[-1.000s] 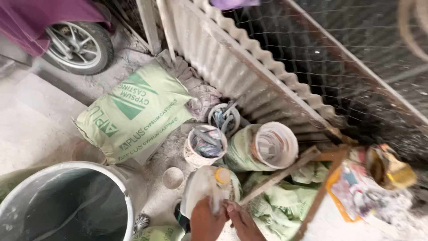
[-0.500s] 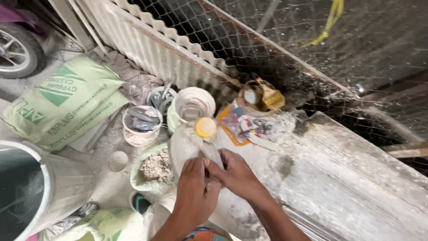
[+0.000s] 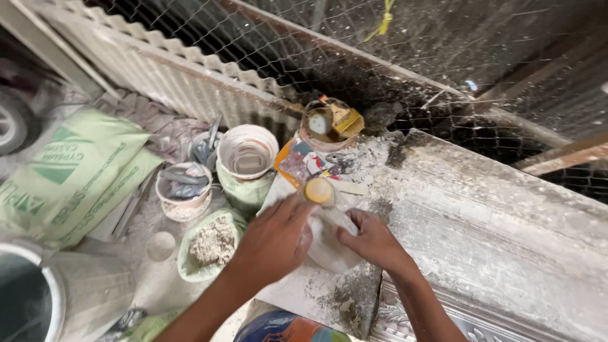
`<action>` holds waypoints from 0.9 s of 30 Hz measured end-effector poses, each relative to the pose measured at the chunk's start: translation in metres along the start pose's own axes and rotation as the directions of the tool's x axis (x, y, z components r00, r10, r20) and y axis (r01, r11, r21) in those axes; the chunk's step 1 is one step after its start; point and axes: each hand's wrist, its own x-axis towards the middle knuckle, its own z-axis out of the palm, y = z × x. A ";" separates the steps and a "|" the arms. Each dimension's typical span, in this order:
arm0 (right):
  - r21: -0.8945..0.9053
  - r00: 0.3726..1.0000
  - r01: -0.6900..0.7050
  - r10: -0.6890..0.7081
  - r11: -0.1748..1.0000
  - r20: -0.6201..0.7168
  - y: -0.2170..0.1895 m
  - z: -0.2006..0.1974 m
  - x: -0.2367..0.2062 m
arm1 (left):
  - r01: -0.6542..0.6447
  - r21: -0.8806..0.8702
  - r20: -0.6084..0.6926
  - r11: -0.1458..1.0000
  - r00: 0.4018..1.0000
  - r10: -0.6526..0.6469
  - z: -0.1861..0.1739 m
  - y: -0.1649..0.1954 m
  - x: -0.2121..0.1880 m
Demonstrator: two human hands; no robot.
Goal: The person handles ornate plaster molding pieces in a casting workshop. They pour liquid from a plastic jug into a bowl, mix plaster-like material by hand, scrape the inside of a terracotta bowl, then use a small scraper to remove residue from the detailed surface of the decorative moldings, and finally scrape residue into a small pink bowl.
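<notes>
Nearest the camera, both hands meet over a dusty white plastic bottle with a yellow cap, which lies on the plaster-caked white slab at its left end, the cap pointing away from the person. The left hand covers the bottle's left side, fingers curled close together around it, though motion blur hides the fingertips. The right hand grips the bottle's right side, thumb and fingers bent against the body. Just left of the hands, below the slab's edge, a shallow green bowl of grey lumpy powder sits on the dusty floor, with a small round white lid beside it and the rim of a large grey bucket at the lower left corner. Farther out stand a small white tub holding tools, a white bucket wrapped in a green bag, and a pale green printed sack lying flat. Beyond the bottle's cap, a brown round container with yellow scraps rests near the slab's far corner. Behind everything runs a corrugated metal sheet and wire mesh fencing.
</notes>
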 end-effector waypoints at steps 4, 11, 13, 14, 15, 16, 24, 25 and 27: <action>0.029 0.998 -0.018 0.016 0.999 0.069 0.010 -0.007 -0.010 | -0.494 0.433 0.063 0.754 0.851 0.522 0.015 -0.029 0.049; -0.182 0.988 -0.157 0.151 0.971 -0.043 -0.004 -0.001 -0.023 | -0.982 0.163 0.601 0.093 0.174 0.780 0.014 -0.055 0.124; -0.177 0.974 -0.225 0.215 0.958 -0.071 -0.006 0.000 -0.025 | -0.961 0.195 0.679 0.194 0.275 0.680 0.017 -0.036 0.126; -0.147 0.972 -0.232 0.222 0.962 -0.076 -0.006 0.000 -0.026 | -0.947 0.213 0.714 0.241 0.319 0.624 0.021 -0.025 0.122; -0.114 0.970 -0.239 0.231 0.964 -0.080 -0.006 0.000 -0.027 | -0.812 0.324 0.659 0.485 0.561 0.500 0.025 -0.015 0.116; -0.115 0.991 -0.118 0.109 0.986 -0.083 -0.005 0.000 -0.029 | -0.607 0.418 0.577 0.676 0.752 0.318 0.028 -0.008 0.110; -0.085 0.998 -0.019 0.014 0.996 -0.062 -0.001 -0.003 -0.027 | -0.691 0.290 0.555 0.662 0.685 0.472 0.013 -0.045 0.085; -0.107 0.995 -0.073 0.066 0.992 -0.068 -0.002 -0.003 -0.026 | -0.717 0.351 0.516 0.602 0.685 0.514 0.009 -0.048 0.085; -0.156 0.982 -0.181 0.169 0.971 -0.085 -0.003 -0.005 -0.024 | -0.700 0.397 0.517 0.593 0.705 0.486 0.006 -0.043 0.086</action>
